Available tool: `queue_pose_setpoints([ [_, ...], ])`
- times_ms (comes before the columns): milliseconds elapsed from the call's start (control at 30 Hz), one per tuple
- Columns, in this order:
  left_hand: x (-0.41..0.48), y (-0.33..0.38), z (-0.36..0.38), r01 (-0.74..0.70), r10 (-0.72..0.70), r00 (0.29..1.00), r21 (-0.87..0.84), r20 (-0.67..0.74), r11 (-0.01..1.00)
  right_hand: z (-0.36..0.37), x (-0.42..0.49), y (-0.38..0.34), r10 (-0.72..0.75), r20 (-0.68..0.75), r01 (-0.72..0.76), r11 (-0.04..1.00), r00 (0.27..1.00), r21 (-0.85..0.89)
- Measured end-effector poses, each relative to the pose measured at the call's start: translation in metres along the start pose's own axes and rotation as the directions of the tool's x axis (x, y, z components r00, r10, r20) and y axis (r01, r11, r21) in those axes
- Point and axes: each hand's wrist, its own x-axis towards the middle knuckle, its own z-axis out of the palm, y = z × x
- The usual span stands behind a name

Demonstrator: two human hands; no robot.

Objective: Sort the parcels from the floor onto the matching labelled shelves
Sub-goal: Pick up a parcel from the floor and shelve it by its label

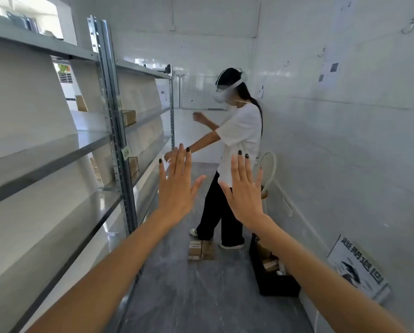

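Collision risk was judged high: a second person [234,150] stood in the narrow aisle between the hands and the parcels [200,250] on the floor [201,296]. Left hand [177,186] and right hand [244,191] were raised, palms forward, fingers spread, holding nothing. The shelves [119,121] stood at left.

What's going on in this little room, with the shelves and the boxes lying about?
Parcels are being sorted onto labelled metal shelves. The camera wearer holds the left hand and right hand out flat and empty. Another person in a headset stands ahead, reaching toward the shelving. A few cardboard parcels sit on the floor by their feet, more lie in a black crate by the wall, and several boxes are shelved.
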Motion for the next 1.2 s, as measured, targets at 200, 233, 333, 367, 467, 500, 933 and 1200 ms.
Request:
queue_pose_setpoints([
  [200,0.034,-0.007,0.026,-0.024,0.023,0.999,0.063,0.027,0.998,0.030,0.030,0.022,0.036,-0.027,-0.036,0.999,0.999,-0.007],
  [233,0.040,-0.009,0.032,-0.025,0.023,0.999,0.059,0.033,0.998,0.035,0.035,0.024,0.041,-0.028,-0.041,0.999,0.999,-0.010],
  [333,0.055,-0.018,0.048,-0.039,0.035,0.998,0.059,0.057,0.997,0.048,0.054,0.028,0.064,-0.021,-0.064,0.998,0.998,-0.006],
  [367,0.059,-0.021,0.053,-0.041,0.037,0.998,0.060,0.057,0.997,0.051,0.060,0.028,0.065,-0.022,-0.065,0.998,0.998,-0.014],
  [467,0.073,-0.030,0.068,-0.041,0.038,0.997,0.042,0.069,0.998,0.061,0.079,0.030,0.061,-0.029,-0.062,0.997,0.998,-0.033],
  [500,0.077,-0.034,0.073,-0.038,0.035,0.997,0.041,0.073,0.998,0.065,0.084,0.029,0.061,-0.030,-0.063,0.997,0.998,-0.037],
  [933,0.115,-0.071,0.150,-0.004,0.002,0.989,0.015,0.146,1.000,0.115,0.135,0.043,0.078,-0.006,-0.078,0.996,0.997,-0.045],
  [1200,0.160,-0.069,0.196,-0.024,0.021,0.994,0.032,0.108,0.999,0.155,0.181,0.077,0.078,-0.030,-0.079,0.997,0.996,-0.017],
])
